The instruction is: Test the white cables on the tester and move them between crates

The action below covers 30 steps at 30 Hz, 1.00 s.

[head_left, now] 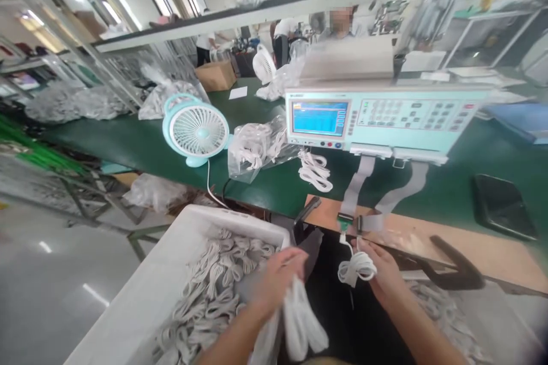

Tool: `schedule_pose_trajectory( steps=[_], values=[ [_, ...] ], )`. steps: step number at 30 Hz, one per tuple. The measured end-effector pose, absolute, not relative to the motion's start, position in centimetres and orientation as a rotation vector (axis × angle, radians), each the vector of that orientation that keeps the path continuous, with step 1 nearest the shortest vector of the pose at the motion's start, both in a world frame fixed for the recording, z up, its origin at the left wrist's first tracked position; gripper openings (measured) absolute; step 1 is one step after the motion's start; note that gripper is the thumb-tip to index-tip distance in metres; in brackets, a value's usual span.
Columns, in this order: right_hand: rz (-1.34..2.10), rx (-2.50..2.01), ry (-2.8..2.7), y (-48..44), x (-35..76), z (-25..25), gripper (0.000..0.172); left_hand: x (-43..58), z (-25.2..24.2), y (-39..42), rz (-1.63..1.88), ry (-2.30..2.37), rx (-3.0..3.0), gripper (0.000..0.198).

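Blurred by motion, my left hand (280, 279) is closed on a bundle of white cables (302, 322) that hangs below its fingers. It is over the right side of a white bin (240, 219) filled with coiled cables (214, 291). At the table's front edge, my right hand (383, 271) pinches one end of a coiled white cable (359, 267), just under a dark ribbon connector. This cable's other end goes up to a small green board (345, 222) on the second ribbon cable (357, 182). The fingertips of my right hand are partly hidden.
A light-blue tester (398, 120) with a lit screen stands on the green table (274, 188). Left of it are a blue fan (199, 131), bagged cables (252, 148) and a loose coil (314, 171). A phone (505, 205) and black clamp (458, 268) are right. A person (340, 23) sits opposite.
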State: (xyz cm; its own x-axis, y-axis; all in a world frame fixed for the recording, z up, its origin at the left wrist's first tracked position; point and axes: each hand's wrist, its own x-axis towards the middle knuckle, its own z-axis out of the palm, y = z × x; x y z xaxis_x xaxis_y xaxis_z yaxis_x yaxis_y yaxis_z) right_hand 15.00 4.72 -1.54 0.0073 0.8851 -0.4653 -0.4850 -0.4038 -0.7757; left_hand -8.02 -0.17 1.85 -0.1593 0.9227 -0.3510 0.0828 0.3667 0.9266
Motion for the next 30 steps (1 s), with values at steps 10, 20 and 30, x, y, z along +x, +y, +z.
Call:
schedule_pose_trajectory(
  steps=[10,20,30],
  values=[
    [1.594,-1.076,-0.568,4.4,14.8,-1.0,0.037,2.4,-0.4,6.7,0.928,1.286,0.906,0.038],
    [1.601,-1.126,-0.550,4.2,14.3,-0.5,0.043,3.4,-0.6,4.3,0.997,1.232,0.685,0.033],
    [1.459,-1.609,-1.133,-1.5,23.9,-1.6,0.041,4.0,-1.6,2.1,0.792,1.179,0.566,0.045]
  ],
)
